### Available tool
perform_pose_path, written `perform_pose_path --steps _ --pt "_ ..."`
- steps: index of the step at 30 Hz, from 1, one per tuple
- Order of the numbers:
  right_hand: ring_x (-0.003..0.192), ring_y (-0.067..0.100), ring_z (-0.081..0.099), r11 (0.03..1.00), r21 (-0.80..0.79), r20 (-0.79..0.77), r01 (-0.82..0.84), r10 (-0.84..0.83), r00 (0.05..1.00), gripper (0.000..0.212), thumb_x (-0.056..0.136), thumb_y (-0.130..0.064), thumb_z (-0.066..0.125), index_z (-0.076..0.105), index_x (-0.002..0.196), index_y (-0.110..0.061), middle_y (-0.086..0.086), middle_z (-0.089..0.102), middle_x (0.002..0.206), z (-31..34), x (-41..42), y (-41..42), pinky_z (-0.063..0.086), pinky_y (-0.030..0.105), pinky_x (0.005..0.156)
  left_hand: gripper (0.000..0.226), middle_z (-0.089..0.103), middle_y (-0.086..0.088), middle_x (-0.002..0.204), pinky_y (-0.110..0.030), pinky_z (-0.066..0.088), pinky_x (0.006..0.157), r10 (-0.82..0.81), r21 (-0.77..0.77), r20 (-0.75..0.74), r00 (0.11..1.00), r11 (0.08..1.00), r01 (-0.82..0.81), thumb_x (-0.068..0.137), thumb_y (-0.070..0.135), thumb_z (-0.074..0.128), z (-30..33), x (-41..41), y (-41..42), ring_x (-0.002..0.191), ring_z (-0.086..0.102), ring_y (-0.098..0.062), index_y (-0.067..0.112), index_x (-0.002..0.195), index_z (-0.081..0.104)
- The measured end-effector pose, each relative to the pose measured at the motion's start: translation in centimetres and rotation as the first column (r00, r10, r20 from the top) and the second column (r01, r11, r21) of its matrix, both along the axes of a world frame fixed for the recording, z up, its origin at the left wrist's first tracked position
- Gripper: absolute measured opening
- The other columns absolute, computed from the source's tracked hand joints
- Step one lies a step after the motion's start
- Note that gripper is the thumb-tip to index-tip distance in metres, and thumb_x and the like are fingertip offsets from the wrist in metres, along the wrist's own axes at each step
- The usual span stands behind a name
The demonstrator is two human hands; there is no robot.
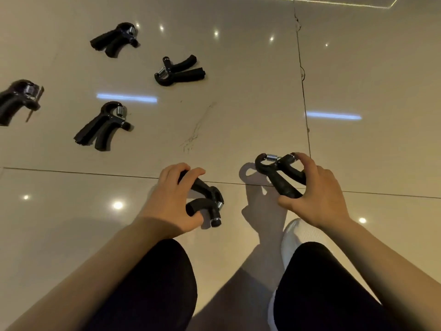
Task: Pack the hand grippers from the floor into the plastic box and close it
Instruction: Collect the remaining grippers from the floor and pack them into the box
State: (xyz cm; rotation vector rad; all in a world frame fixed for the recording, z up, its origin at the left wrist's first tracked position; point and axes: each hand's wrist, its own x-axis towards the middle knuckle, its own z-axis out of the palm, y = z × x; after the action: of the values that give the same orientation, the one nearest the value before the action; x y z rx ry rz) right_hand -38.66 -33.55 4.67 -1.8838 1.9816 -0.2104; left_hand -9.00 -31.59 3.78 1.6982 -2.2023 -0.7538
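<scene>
- Left hand: fingers curled over one handle and thumb under the other of a black hand gripper, near centre; the spring end points near and right. The gripper seems to rest on or just above the floor; which cannot be told.
- Right hand: fingertips on the far handle and thumb on the near one, clamped on a second hand gripper. Its shadow lies apart from it to the left, so it is judged lifted clear of the floor.
- One gripper per hand suggests a two-at-a-time pickup, each held by the handles because the padded bars fit the palm better than the spring head.
- Four more hand grippers lie well apart on the floor, far left: one nearest, one at the left edge, one farther right, one farthest. They lie flat and scattered, still to be gathered.
- The plastic box is not in view, so packing is judged at an early stage.
- Near edge: the person's dark-clad knees and a white shoe, consistent with squatting to reach floor level.
</scene>
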Motion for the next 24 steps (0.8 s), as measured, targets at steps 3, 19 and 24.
perform_pose_path --steps 3,19,24 --pt "0.096 0.024 0.046 0.996 -0.079 0.010 -0.040 0.041 0.999 0.090 0.054 -0.050 0.061 0.030 0.137 -0.033 0.006 0.056 0.108 3.0 1.2 2.8 0.040 0.033 0.080 0.085 0.035 0.003 0.129 -0.031 0.042 0.094 -0.117 -0.067 -0.031 0.993 0.991 0.115 0.063 0.035 0.065 3.0 -0.5 2.6 0.123 0.026 -0.014 0.032 0.140 0.028" --pt "0.095 0.017 0.049 0.909 -0.411 0.132 -0.071 0.136 0.982 0.077 0.057 -0.051 0.063 0.043 0.129 -0.031 -0.004 0.056 0.101 25.2 0.0 30.2 0.038 0.029 0.077 0.068 0.047 0.004 0.122 -0.020 0.033 0.094 -0.255 -0.516 -0.002 0.967 0.828 0.217 0.064 0.049 0.065 26.7 -4.7 26.6 0.116 0.041 -0.015 0.026 0.124 0.043" --pt "0.092 0.015 0.045 0.861 -0.498 0.092 -0.105 0.173 0.981 0.077 0.056 -0.050 0.063 0.046 0.127 -0.025 -0.006 0.050 0.099 31.2 -1.9 40.2 0.035 0.027 0.075 0.069 0.045 0.016 0.113 -0.014 0.031 0.089 -0.214 -0.569 -0.073 0.974 0.811 0.136 0.061 0.055 0.066 31.0 -5.9 37.2 0.107 0.041 -0.005 0.028 0.120 0.044"
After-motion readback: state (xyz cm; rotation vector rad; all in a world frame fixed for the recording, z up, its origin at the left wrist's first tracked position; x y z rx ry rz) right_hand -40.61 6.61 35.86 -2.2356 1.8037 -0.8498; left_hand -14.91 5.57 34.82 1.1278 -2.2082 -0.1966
